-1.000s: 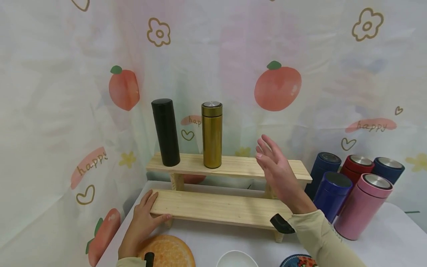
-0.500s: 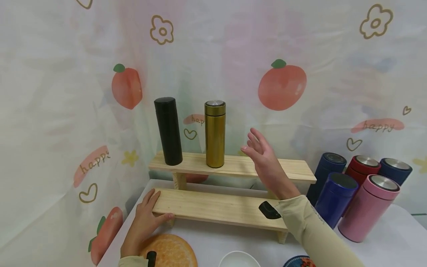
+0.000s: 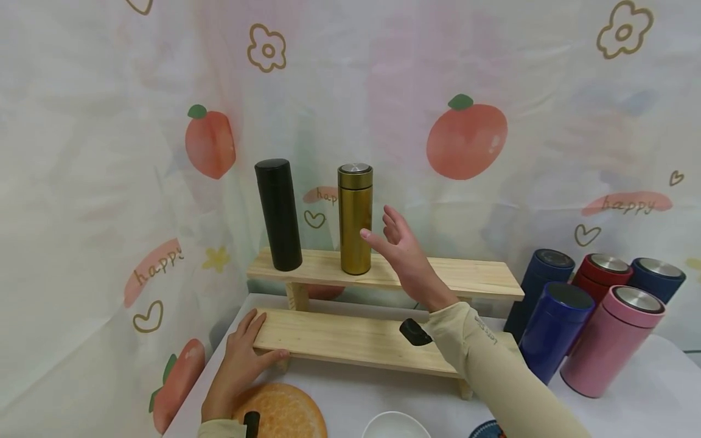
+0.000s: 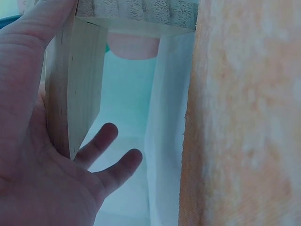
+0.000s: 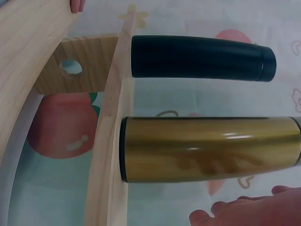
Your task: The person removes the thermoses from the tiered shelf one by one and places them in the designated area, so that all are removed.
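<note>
My left hand (image 3: 237,368) grips the left end of a two-tier wooden shelf (image 3: 350,340), thumb along the lower board's front edge. In the left wrist view, the board end (image 4: 80,89) lies between thumb and palm, with two fingers spread beyond it. A gold thermos bottle (image 3: 355,228) stands upright on the upper board. Just right of it is my right hand (image 3: 408,261), fingers extended and thumb apart; the thumb overlaps the bottle in the head view. The right wrist view shows a gap between fingers and bottle. Left of the gold bottle stands a black thermos bottle (image 3: 278,216).
On the table to the right stand several thermos bottles, including a pink bottle (image 3: 612,344), a bright blue bottle (image 3: 555,331) and a red bottle (image 3: 602,267). In front of the shelf lie a round bread-patterned mat (image 3: 285,410), a white bowl (image 3: 395,426) and a blue patterned dish (image 3: 484,429).
My right hand has moved left, from over the right part of the upper board to beside the gold bottle. The left hand keeps its place on the shelf; the head view has shifted slightly.
</note>
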Demonstrator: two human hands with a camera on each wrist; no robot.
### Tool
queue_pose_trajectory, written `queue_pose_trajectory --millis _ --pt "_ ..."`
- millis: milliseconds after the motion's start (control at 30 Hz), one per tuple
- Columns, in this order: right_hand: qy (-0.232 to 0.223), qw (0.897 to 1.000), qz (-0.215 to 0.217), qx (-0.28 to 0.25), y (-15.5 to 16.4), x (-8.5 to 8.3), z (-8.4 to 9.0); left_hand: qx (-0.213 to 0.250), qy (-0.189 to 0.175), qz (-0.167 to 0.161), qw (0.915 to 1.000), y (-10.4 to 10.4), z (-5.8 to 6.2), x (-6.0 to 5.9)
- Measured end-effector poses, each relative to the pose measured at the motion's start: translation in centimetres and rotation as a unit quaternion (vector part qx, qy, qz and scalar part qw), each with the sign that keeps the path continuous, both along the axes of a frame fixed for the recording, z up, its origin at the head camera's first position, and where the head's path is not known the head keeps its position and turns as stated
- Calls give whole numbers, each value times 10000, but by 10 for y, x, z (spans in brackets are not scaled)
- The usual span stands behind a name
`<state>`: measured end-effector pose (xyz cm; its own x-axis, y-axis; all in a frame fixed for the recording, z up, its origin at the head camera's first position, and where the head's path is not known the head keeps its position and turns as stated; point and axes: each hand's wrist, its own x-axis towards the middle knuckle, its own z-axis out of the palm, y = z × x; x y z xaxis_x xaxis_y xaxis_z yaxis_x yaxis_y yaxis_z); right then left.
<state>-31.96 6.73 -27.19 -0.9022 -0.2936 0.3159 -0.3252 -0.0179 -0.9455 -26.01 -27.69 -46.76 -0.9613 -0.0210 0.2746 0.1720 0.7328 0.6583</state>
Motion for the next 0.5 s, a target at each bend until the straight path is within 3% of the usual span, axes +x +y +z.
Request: queue_pose_trajectory --millis 500 --pt "-29 9983 272 -513 -27 -13 15 86 -39 16 10000 -1 -2 -2"
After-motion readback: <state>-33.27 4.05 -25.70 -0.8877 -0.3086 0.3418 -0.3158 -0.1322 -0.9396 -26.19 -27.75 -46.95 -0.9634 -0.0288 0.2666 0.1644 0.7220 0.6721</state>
